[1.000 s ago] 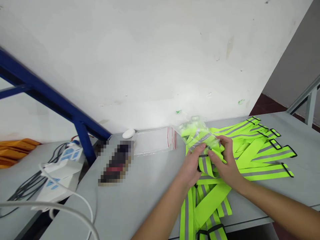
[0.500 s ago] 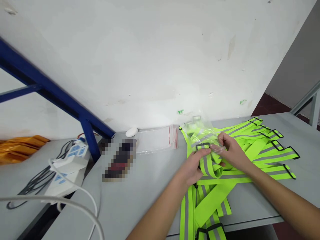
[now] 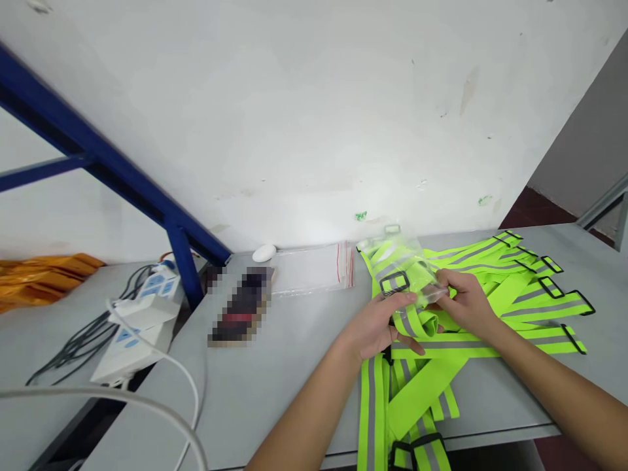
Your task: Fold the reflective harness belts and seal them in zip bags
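My left hand [image 3: 380,324] grips a folded neon-yellow reflective strap [image 3: 411,323] with a grey stripe; a black buckle [image 3: 394,282] sits just above its thumb. Between thumb and fingers, my right hand [image 3: 464,297] pinches the edge of a clear plastic bag [image 3: 402,255]. The bag lies against the folded strap, its far end pointing at the wall; whether the strap is partly inside I cannot tell. Under and around both hands spreads a pile of the same reflective straps [image 3: 534,337] with black buckles, several fanned out to the right and others running toward the front edge.
Flat clear bags with red seal lines [image 3: 309,268] lie left of the straps. Near them are a white oval object [image 3: 264,253] and a blurred-out dark item [image 3: 243,311]. Power strips [image 3: 142,327], cables and a blue metal frame [image 3: 181,261] stand at left; a wall [image 3: 314,118] rises behind.
The view has shifted slightly. My left fingers have spread a little beneath the folded strap, and the buckle now shows more clearly above the thumb. Both hands keep their holds.
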The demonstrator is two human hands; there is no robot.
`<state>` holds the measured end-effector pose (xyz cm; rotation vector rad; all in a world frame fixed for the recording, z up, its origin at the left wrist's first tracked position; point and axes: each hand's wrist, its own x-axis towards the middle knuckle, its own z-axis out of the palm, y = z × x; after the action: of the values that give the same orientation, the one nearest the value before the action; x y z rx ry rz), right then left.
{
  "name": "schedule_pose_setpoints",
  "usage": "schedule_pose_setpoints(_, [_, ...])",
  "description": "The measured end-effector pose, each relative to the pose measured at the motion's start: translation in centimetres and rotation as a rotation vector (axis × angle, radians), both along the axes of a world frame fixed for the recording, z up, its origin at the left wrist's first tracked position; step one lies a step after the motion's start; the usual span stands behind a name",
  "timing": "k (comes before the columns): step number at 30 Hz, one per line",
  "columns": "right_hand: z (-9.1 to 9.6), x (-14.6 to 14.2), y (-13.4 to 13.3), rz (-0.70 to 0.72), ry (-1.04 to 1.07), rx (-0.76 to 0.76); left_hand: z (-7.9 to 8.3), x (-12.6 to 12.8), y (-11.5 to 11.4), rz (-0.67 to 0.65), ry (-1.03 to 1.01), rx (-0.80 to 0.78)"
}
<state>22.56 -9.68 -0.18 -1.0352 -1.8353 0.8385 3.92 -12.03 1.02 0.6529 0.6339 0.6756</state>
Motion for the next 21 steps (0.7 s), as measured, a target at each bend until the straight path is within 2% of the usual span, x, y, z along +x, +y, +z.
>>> schedule_pose_setpoints(2, [-0.6,-0.4,-0.3,-0.145,-0.001,0.074,-0.1,0.1,0.1,-0.033,-0.013,-0.016])
schedule_pose_setpoints(4, [-0.8,-0.6,-0.5,-0.215,-0.013,0.128,-0.4,0.3,0.3,-0.021,-0.042,-0.046])
schedule_pose_setpoints(6, [-0.6,-0.5,-0.6,-0.174,-0.047,0.128,-0.8,0.5,0.5,0.016,-0.079,-0.070])
schedule_pose_setpoints(10, [0.4,0.4,-0.3,0.032,-0.225,0.099,-1.2,0.4,0.9,0.063,-0.135,-0.166])
schedule_pose_setpoints(12, [0.7,0.7,0.0,0.103,-0.299,0.133,-1.3,0.2,1.2,0.105,-0.132,-0.220])
schedule_pose_setpoints(15, [0.6,0.7,0.3,0.065,-0.266,0.219,-1.4,-0.1,1.5,0.134,-0.094,-0.240])
schedule_pose_setpoints(18, [0.1,0.1,0.1,0.034,-0.187,0.142,-1.4,0.0,1.4,0.104,-0.027,-0.232])
schedule_pose_setpoints(21, [-0.4,-0.7,-0.4,0.047,-0.215,0.098,-1.2,0.4,0.9,0.096,0.057,-0.198])
